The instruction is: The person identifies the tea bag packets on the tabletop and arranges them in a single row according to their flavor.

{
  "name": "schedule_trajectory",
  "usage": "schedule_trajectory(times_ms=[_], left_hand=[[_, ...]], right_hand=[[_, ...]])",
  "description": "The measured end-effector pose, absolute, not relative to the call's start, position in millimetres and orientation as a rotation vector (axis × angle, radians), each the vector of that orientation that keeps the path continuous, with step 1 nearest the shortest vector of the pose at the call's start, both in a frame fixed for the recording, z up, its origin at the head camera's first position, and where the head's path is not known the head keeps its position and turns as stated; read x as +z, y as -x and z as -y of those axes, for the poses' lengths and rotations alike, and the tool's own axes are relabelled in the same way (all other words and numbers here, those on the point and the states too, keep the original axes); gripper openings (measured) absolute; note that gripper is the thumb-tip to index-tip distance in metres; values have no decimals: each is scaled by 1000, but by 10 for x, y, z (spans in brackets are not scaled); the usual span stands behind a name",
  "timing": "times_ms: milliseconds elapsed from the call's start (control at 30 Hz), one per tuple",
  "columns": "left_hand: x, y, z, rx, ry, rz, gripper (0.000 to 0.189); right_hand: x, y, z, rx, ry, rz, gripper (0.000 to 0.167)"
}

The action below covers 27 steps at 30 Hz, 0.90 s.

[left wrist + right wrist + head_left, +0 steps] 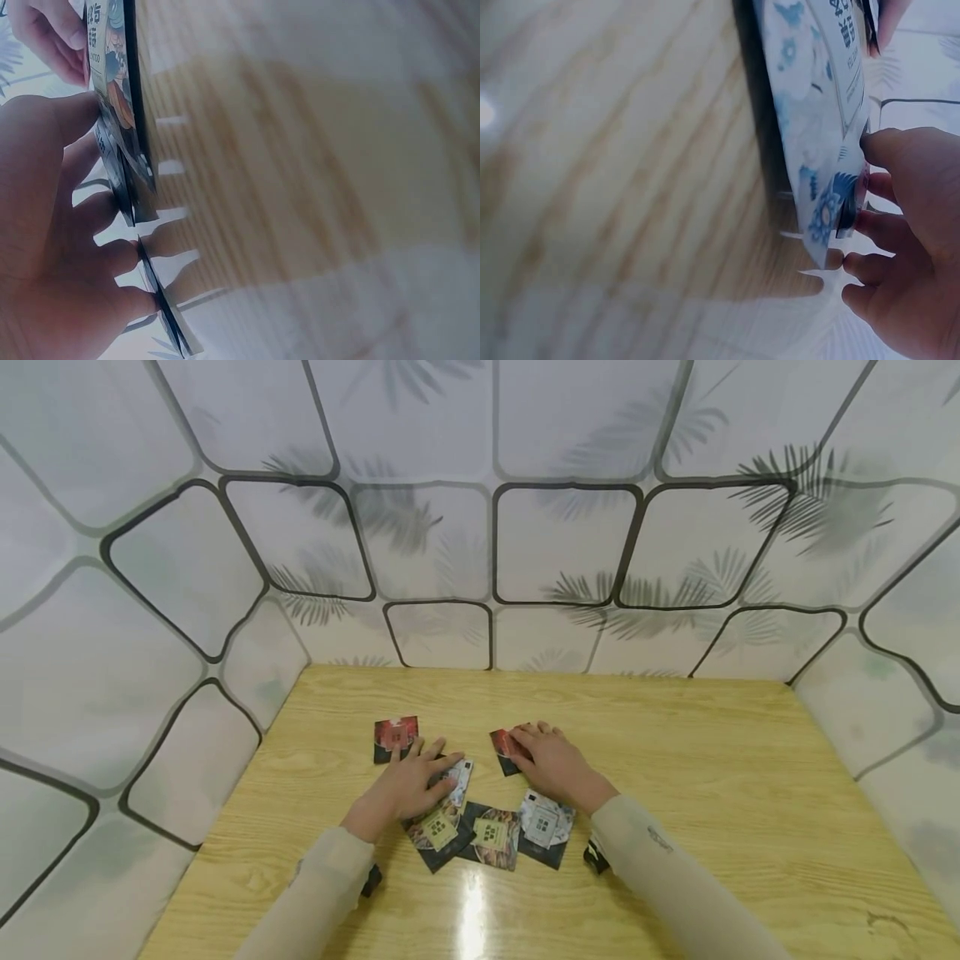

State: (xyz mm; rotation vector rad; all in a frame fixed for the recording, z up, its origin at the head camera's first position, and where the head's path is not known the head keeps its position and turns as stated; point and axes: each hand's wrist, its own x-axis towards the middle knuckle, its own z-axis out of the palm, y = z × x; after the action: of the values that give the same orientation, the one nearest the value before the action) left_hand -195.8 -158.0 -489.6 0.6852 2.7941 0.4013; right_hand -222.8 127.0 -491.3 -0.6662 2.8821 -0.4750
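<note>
Flat, square printed packets lie on a wooden table. My left hand (405,787) is palm down with fingers spread. Its fingertips touch the near edge of a red and black packet (395,732) and a white packet (462,777) partly hidden under the hand. Below that hand, a packet with a yellow label (438,829) overlaps a second yellow-labelled packet (491,833). My right hand (553,762) rests over another red and black packet (504,747), covering its right part. Nearer me lies a blue-and-white patterned packet (546,825), seen close in the right wrist view (799,112).
The wooden table (712,827) meets a patterned fabric wall (562,543) at the back, with more fabric on both sides. Black wrist devices show beneath both sleeves (667,860). Light glares off the table near its front.
</note>
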Motion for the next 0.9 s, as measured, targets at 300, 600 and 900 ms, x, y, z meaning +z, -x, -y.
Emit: schedule_trajectory(times_ms=[300, 600, 900], left_hand=[[-4906, 1964, 1577, 392, -687, -2798, 55], [-4938, 1974, 1583, 383, -698, -2810, 55], [-4941, 1969, 1585, 378, -699, -2810, 55]], right_hand=[[-4954, 2311, -1275, -478, 601, -2943, 55], [-5006, 2383, -1290, -453, 552, -2968, 55], [-5015, 2410, -1289, -408, 533, -2996, 57]])
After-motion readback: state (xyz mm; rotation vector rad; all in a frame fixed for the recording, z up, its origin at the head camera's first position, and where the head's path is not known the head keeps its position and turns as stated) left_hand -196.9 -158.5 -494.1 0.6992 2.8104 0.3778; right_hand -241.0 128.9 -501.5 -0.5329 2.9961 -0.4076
